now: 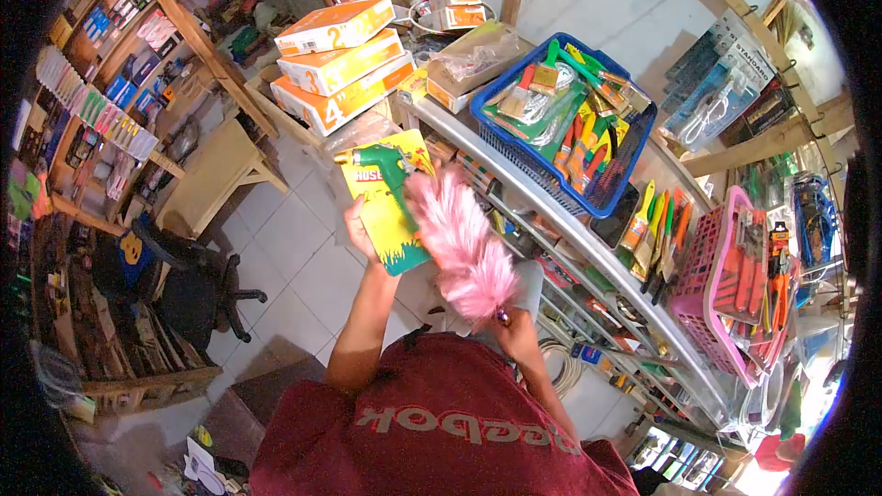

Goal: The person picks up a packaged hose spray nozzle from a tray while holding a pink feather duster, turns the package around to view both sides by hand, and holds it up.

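My left hand is closed on the left edge of a yellow and green card that carries a green hose nozzle. In my right hand is the handle end of a pink feather duster, gripped in closed fingers. The duster's fluffy head points up and to the left, overlapping the right side of the card and hiding part of the nozzle. Both things are in front of my chest, left of the metal-edged counter.
On the counter stand a blue basket of brushes and a pink basket of tools. Orange and white boxes are stacked at the back. A black office chair stands on the tiled floor at the left, near wooden shelves.
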`<state>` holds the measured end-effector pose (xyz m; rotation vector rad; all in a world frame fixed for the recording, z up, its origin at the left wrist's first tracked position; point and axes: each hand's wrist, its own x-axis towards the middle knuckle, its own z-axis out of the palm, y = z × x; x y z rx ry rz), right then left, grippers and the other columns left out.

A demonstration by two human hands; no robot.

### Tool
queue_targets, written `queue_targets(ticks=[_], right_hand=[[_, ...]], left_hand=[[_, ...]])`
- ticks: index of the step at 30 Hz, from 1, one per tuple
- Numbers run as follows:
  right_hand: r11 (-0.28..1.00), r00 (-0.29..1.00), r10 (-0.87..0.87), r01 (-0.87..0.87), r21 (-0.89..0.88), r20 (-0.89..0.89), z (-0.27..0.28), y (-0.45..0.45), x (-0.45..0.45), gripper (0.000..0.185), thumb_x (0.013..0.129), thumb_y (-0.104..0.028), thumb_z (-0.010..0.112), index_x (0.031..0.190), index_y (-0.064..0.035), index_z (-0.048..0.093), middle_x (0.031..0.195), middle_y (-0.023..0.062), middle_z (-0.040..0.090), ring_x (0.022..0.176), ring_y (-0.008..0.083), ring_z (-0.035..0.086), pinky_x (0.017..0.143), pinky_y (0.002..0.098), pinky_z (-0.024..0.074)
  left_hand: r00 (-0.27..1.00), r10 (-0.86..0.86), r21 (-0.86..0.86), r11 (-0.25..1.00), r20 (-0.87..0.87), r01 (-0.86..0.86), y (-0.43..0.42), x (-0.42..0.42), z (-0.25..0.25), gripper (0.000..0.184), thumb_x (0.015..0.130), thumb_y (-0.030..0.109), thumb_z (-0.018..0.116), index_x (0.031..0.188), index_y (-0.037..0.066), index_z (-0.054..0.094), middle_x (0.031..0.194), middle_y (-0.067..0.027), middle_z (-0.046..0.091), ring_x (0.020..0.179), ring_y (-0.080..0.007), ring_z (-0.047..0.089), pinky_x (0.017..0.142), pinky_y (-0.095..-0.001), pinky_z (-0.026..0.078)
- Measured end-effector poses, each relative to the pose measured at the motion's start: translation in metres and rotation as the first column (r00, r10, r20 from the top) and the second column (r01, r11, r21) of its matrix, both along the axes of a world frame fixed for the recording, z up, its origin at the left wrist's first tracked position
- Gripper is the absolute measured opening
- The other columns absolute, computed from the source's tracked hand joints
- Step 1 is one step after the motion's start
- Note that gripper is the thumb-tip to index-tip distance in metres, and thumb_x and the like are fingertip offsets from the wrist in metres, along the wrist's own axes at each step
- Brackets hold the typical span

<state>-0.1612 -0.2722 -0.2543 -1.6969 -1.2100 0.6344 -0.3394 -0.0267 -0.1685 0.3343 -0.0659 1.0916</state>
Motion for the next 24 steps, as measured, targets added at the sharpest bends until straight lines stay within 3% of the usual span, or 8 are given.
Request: queue_targets(ticks=[3, 4, 7, 11, 15, 21, 22, 24], right_hand=[[0.946, 0.989, 0.118, -0.138, -0.292, -0.086, -0.010, -0.014, 0.007, 0.031, 0.070, -0.001, 0.052, 0.100, 0.0015, 0.061, 0.099, 0.0173, 0.063, 0.097, 0.0292, 0.057, 0.087, 0.0347, 0.0423], [0.988, 0.987, 0.152, -0.151, 0.014, -0.057, -0.027, -0.013, 0.012, 0.036, 0.072, -0.006, 0.057, 0.107, 0.0011, 0.057, 0.097, 0.0205, 0.062, 0.088, 0.0337, 0.059, 0.078, 0.0399, 0.0444], [0.996, 0.995, -0.077, 0.074, 0.050, 0.062, -0.039, -0.013, 0.018, 0.023, 0.073, -0.006, 0.057, 0.094, 0.0025, 0.061, 0.089, 0.0176, 0.064, 0.085, 0.0308, 0.060, 0.073, 0.0390, 0.0448], [0.993, 0.978, 0.072, -0.088, -0.075, -0.198, 0.013, 0.023, 0.006, 0.027, 0.072, -0.014, 0.060, 0.093, 0.0022, 0.058, 0.080, 0.0156, 0.062, 0.064, 0.0225, 0.054, 0.060, 0.0323, 0.0449], [0.961, 0.973, 0.215, -0.195, -0.197, 0.086, 0.050, 0.003, 0.006, 0.019, 0.069, -0.011, 0.060, 0.081, 0.0036, 0.059, 0.067, 0.0233, 0.055, 0.059, 0.0298, 0.053, 0.059, 0.0351, 0.0448], [0.969, 0.988, 0.114, -0.087, -0.232, 0.105, 0.055, 0.012, 0.028, 0.019, 0.066, -0.010, 0.061, 0.082, 0.0006, 0.063, 0.071, 0.0216, 0.060, 0.064, 0.0336, 0.057, 0.060, 0.0408, 0.0446], [0.987, 0.993, 0.084, -0.072, -0.143, 0.085, 0.062, 0.026, 0.029, 0.019, 0.068, -0.013, 0.061, 0.081, 0.0006, 0.062, 0.071, 0.0231, 0.059, 0.067, 0.0382, 0.057, 0.060, 0.0439, 0.0441], [0.991, 0.994, 0.034, -0.021, -0.134, 0.099, 0.064, 0.044, 0.028, 0.018, 0.070, -0.016, 0.062, 0.077, 0.0009, 0.061, 0.070, 0.0244, 0.058, 0.068, 0.0427, 0.056, 0.060, 0.0468, 0.0432]], left_hand=[[0.976, 0.179, -0.065, 0.980, -0.126, -0.188, 0.000, 0.013, 0.029, 0.066, 0.080, 0.044, 0.044, 0.127, -0.002, 0.040, 0.117, -0.0208, 0.053, 0.105, -0.0309, 0.054, 0.093, -0.0516, 0.040], [0.981, 0.149, -0.009, 0.988, -0.123, -0.151, -0.007, 0.014, 0.052, 0.066, 0.080, 0.044, 0.044, 0.127, -0.002, 0.040, 0.119, -0.0209, 0.051, 0.107, -0.0317, 0.053, 0.094, -0.0512, 0.039], [0.966, 0.151, -0.116, 0.977, -0.208, -0.178, -0.015, 0.006, 0.040, 0.059, 0.081, 0.041, 0.045, 0.124, 0.000, 0.044, 0.116, -0.0167, 0.055, 0.103, -0.0299, 0.056, 0.092, -0.0419, 0.043], [0.979, 0.106, -0.035, 0.993, -0.172, -0.114, -0.024, 0.012, 0.005, 0.052, 0.084, 0.037, 0.043, 0.123, 0.001, 0.043, 0.121, -0.0160, 0.051, 0.109, -0.0292, 0.051, 0.096, -0.0435, 0.039], [0.954, -0.225, -0.001, 0.973, -0.197, 0.229, -0.022, 0.010, 0.041, 0.079, 0.077, 0.050, 0.041, 0.138, 0.003, 0.025, 0.134, -0.0221, 0.036, 0.122, -0.0408, 0.037, 0.100, -0.0536, 0.033], [0.958, -0.227, -0.150, 0.968, -0.177, 0.201, -0.011, -0.007, 0.023, 0.060, 0.081, 0.040, 0.044, 0.124, -0.002, 0.043, 0.114, -0.0154, 0.055, 0.107, -0.0281, 0.054, 0.094, -0.0418, 0.042], [0.912, -0.043, -0.110, 0.994, -0.407, -0.002, -0.022, -0.002, 0.028, 0.050, 0.082, 0.037, 0.045, 0.116, 0.000, 0.049, 0.105, -0.0125, 0.058, 0.093, -0.0251, 0.059, 0.084, -0.0374, 0.048], [0.927, -0.254, -0.102, 0.967, -0.274, 0.235, -0.022, -0.004, 0.009, 0.044, 0.082, 0.035, 0.046, 0.108, 0.000, 0.052, 0.091, -0.0100, 0.061, 0.081, -0.0221, 0.059, 0.072, -0.0350, 0.050]])
